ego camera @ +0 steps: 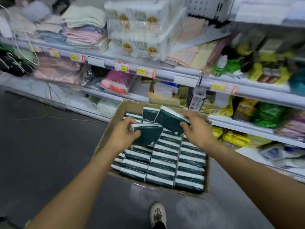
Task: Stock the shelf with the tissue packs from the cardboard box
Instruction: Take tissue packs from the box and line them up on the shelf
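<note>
An open cardboard box (105,134) stands on the floor before the shelf, filled with rows of dark green and white tissue packs (165,164). My left hand (123,132) grips one dark green tissue pack (147,133) above the box's left half. My right hand (197,128) grips another green pack (170,120), tilted, above the box's far end. A third pack (149,114) stands up behind them. The shelf (165,73) rises just beyond the box.
Folded towels (84,28) and white tissue bundles (135,30) fill the upper shelf. Bagged goods in yellow and green (267,116) sit on lower shelves at right. Grey floor spreads to the left. My shoe (157,214) is near the box's front edge.
</note>
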`<state>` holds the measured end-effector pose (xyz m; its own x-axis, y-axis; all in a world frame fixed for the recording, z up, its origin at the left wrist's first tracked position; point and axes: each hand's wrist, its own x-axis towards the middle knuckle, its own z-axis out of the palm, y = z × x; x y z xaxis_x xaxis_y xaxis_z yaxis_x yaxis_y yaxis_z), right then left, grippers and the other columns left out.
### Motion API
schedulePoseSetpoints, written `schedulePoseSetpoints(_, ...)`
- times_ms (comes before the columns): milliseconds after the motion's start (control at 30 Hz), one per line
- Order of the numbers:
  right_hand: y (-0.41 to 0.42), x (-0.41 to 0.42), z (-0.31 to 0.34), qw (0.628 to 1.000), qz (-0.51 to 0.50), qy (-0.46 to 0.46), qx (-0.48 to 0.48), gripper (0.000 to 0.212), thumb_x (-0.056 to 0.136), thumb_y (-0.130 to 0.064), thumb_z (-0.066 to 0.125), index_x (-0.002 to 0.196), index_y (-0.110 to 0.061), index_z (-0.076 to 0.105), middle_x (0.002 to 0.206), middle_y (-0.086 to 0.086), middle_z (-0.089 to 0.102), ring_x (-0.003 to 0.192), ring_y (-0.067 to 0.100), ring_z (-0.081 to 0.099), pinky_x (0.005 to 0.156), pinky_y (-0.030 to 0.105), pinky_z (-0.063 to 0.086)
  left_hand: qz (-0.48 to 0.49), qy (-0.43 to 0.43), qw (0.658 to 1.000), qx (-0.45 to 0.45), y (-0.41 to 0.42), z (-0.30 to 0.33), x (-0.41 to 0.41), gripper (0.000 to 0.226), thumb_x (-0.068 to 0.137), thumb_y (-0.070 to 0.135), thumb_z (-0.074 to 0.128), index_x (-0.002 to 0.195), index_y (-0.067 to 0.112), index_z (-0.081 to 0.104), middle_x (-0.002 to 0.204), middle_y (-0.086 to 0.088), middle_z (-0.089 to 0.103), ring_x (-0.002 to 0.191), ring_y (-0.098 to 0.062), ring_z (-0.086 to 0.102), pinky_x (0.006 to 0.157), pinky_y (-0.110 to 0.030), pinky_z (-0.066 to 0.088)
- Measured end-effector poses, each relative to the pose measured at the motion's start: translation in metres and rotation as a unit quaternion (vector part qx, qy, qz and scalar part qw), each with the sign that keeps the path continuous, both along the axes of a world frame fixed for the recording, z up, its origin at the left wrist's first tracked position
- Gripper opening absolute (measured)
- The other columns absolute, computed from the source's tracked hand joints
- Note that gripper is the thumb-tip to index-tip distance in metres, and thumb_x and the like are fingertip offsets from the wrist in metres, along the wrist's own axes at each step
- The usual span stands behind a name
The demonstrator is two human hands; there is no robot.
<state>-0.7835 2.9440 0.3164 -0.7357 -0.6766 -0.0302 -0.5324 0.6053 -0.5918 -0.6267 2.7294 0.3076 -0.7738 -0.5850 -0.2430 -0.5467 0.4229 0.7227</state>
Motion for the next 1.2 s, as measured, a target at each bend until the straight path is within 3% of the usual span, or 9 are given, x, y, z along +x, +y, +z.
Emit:
schedulePoseSetpoints(133, 0.084, -0.016, 0.057, 0.998, -0.036, -0.021, -0.056, 0.018, 0.100, -0.021, 0.050, 0.117, -0.015, 0.053, 0.103, 0.002, 0.062, 0.085, 0.022, 0.060, 0.072, 0.040, 0.050, 0.000, 0.085, 0.995, 0.054, 0.064, 0.048, -0.019, 0.027, 0.087, 0.022, 0.073, 0.111, 0.023, 0.060, 0.108, -0.002, 0.066, 0.102, -0.017, 0.062, 0.090, -0.035, 0.053)
schedulePoseSetpoints(233, 0.156, -0.027, 0.097, 0.994, -0.067, 0.005, -0.084, 0.021, 0.099, -0.017, 0.051, 0.119, -0.014, 0.055, 0.103, -0.002, 0.059, 0.094, 0.019, 0.057, 0.076, 0.033, 0.046, -0.022, 0.125, 0.990, 0.065, 0.126, 0.086, -0.042, 0.024, 0.089, 0.018, 0.071, 0.109, 0.021, 0.059, 0.108, -0.006, 0.066, 0.103, -0.021, 0.063, 0.087, -0.030, 0.052)
schedulePoseSetpoints(400, 0.280, -0.048, 0.151, 0.988, -0.109, 0.053, -0.096, 0.024, 0.098, -0.015, 0.053, 0.122, -0.012, 0.054, 0.109, 0.001, 0.060, 0.099, 0.021, 0.056, 0.079, 0.032, 0.044, -0.071, 0.160, 0.983, 0.062, 0.226, 0.138, -0.090, 0.024, 0.089, 0.022, 0.071, 0.109, 0.023, 0.059, 0.110, -0.011, 0.066, 0.104, -0.026, 0.063, 0.098, -0.043, 0.049)
schedulePoseSetpoints(600, 0.402, -0.070, 0.198, 0.974, -0.151, 0.105, -0.131, 0.031, 0.094, -0.015, 0.059, 0.124, -0.019, 0.053, 0.094, -0.010, 0.052, 0.085, 0.015, 0.053, 0.075, 0.028, 0.042, -0.115, 0.231, 0.962, 0.088, 0.336, 0.189, -0.140, 0.015, 0.091, 0.022, 0.067, 0.102, 0.029, 0.060, 0.109, -0.010, 0.067, 0.098, -0.021, 0.066, 0.079, -0.037, 0.055)
schedulePoseSetpoints(700, 0.447, -0.082, 0.219, 0.965, -0.173, 0.125, -0.155, 0.030, 0.094, -0.014, 0.058, 0.122, -0.022, 0.053, 0.087, -0.018, 0.051, 0.080, 0.010, 0.053, 0.073, 0.022, 0.043, -0.128, 0.257, 0.951, 0.111, 0.375, 0.207, -0.159, 0.019, 0.092, 0.028, 0.066, 0.109, 0.030, 0.059, 0.115, -0.007, 0.065, 0.101, -0.020, 0.065, 0.075, -0.036, 0.057)
schedulePoseSetpoints(833, 0.489, -0.106, 0.245, 0.953, -0.195, 0.159, -0.167, 0.028, 0.095, -0.017, 0.056, 0.122, -0.025, 0.052, 0.093, -0.001, 0.055, 0.084, 0.017, 0.054, 0.067, 0.021, 0.043, -0.153, 0.275, 0.941, 0.122, 0.408, 0.236, -0.197, 0.018, 0.092, 0.031, 0.065, 0.109, 0.031, 0.059, 0.113, -0.004, 0.068, 0.098, -0.019, 0.067, 0.064, -0.029, 0.049)
schedulePoseSetpoints(933, 0.508, -0.133, 0.265, 0.946, -0.211, 0.186, -0.159, 0.030, 0.095, -0.017, 0.057, 0.124, -0.023, 0.052, 0.099, 0.005, 0.056, 0.086, 0.019, 0.053, 0.071, 0.027, 0.041, -0.156, 0.300, 0.932, 0.134, 0.429, 0.262, -0.232, 0.021, 0.094, 0.027, 0.064, 0.114, 0.024, 0.060, 0.106, -0.004, 0.070, 0.095, -0.020, 0.068, 0.068, -0.034, 0.056)
schedulePoseSetpoints(1033, 0.520, -0.163, 0.285, 0.940, -0.217, 0.210, -0.158, 0.030, 0.096, -0.015, 0.057, 0.124, -0.022, 0.053, 0.099, 0.004, 0.055, 0.088, 0.019, 0.052, 0.075, 0.026, 0.039, -0.155, 0.311, 0.926, 0.150, 0.445, 0.280, -0.267, 0.025, 0.095, 0.032, 0.062, 0.119, 0.025, 0.058, 0.107, -0.002, 0.069, 0.098, -0.018, 0.066, 0.077, -0.039, 0.059)
schedulePoseSetpoints(1200, 0.533, -0.235, 0.305, 0.926, -0.231, 0.250, -0.161, 0.029, 0.095, -0.013, 0.056, 0.122, -0.026, 0.055, 0.096, 0.000, 0.057, 0.088, 0.022, 0.054, 0.075, 0.031, 0.044, -0.174, 0.326, 0.918, 0.145, 0.452, 0.299, -0.341, 0.021, 0.096, 0.031, 0.060, 0.116, 0.025, 0.058, 0.096, 0.004, 0.070, 0.087, -0.008, 0.067, 0.064, -0.027, 0.050)
